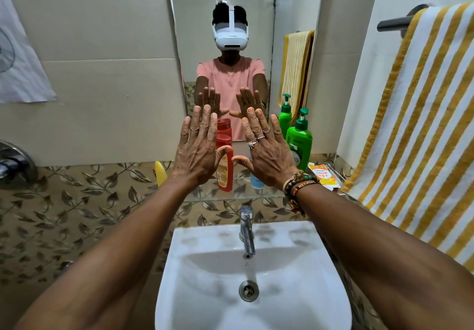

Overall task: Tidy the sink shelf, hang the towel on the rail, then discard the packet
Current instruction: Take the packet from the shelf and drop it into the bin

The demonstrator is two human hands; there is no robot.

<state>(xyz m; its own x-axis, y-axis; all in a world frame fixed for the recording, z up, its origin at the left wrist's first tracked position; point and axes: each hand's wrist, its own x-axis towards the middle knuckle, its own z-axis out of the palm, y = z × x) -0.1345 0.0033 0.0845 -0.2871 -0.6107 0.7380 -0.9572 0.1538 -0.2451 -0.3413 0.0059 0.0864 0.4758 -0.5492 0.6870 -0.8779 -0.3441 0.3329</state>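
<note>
The left hand and right hand are hovering flat, fingers straight, holding nothing, with the red bottle standing between their thumbs. The packet is lying just right of the right wrist, and the towel is hanging farther right on the rail. A hasty reach for the packet is probably risking a knock that topples the green pump bottle beside that hand.

Before me: glossy white ceramic sink, shiny chrome tap, striped terry-cloth towel, glossy plastic bottles, clear glass shelf.

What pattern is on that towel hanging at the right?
The cloth towel has mustard-yellow and white stripes, best seen in the head view.
</note>
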